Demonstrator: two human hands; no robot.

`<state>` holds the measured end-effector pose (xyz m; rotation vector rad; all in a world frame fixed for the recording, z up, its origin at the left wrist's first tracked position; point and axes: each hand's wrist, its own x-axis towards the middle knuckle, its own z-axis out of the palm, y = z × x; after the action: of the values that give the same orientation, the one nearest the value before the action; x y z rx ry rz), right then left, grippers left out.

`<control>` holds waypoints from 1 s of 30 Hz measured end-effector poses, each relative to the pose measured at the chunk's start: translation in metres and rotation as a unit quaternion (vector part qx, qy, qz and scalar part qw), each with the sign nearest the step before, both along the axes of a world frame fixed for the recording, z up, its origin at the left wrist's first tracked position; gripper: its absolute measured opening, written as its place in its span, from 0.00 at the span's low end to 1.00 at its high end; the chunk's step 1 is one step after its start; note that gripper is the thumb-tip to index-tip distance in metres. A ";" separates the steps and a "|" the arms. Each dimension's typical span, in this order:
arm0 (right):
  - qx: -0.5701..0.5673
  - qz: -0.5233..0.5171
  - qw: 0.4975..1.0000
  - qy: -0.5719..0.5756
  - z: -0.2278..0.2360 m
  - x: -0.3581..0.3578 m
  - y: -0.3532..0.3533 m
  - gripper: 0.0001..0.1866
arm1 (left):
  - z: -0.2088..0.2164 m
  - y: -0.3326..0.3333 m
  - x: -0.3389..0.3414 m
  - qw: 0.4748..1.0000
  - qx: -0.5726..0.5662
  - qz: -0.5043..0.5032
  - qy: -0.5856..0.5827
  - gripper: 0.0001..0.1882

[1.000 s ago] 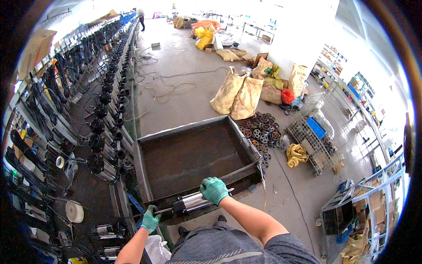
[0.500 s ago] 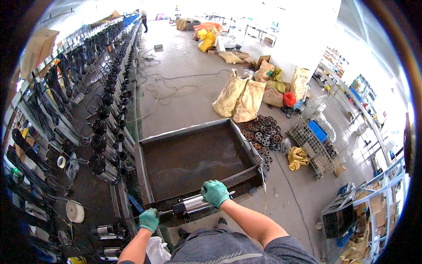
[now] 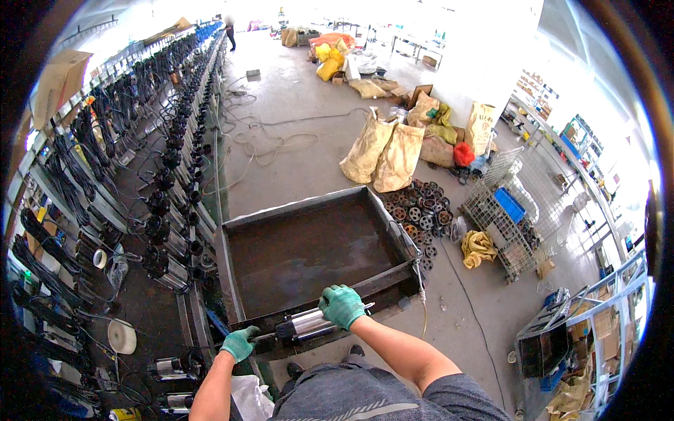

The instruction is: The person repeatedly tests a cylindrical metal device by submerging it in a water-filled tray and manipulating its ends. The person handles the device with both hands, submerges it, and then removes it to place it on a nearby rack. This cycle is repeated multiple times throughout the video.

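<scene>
A silver cylindrical motor (image 3: 311,323) with a black end lies along the near edge of the dark metal tank (image 3: 239,303). My right hand (image 3: 342,306), in a green glove, is wrapped over its right part from above. From the motor's black left end a thin metal rod (image 3: 265,337) sticks out. My left hand (image 3: 239,344), also green-gloved, closes around the outer end of that rod, the thumb side raised. Its lower fingers are hidden. Dark liquid seems to cover the inside of the tank.
Rows of upright motors (image 3: 168,270) with black cables stand along the left. Beyond the tank's right corner lies a pile of black wheels (image 3: 424,210), with paper sacks (image 3: 397,158) behind. A wire cage (image 3: 502,238) and a blue-framed rack (image 3: 597,330) stand at right.
My left hand has shifted slightly upward along the rod, its thumb side lifting. My right hand stays on the motor, which has hardly moved.
</scene>
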<state>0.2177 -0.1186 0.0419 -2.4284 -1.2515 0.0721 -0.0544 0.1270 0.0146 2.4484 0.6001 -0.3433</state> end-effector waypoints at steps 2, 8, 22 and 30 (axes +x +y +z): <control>-0.001 0.003 1.000 0.004 0.001 -0.001 0.000 0.13 | -0.018 0.007 -0.006 1.000 0.003 -0.023 -0.019 0.21; 0.006 -0.006 1.000 0.001 -0.002 -0.002 -0.001 0.12 | -0.033 0.001 -0.009 0.978 0.146 -0.080 -0.127 0.21; 0.253 -0.051 0.946 0.198 0.007 0.016 -0.028 0.14 | -0.029 -0.022 -0.028 0.967 0.147 0.119 -0.171 0.38; 0.105 -0.471 0.876 0.015 -0.116 0.137 -0.233 0.21 | -0.020 -0.073 -0.090 0.938 0.096 0.284 -0.174 0.40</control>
<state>0.3551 -0.3512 -0.0740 -2.5420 0.0478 -0.2860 -0.1447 0.0537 -0.0054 2.2969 1.1735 0.3903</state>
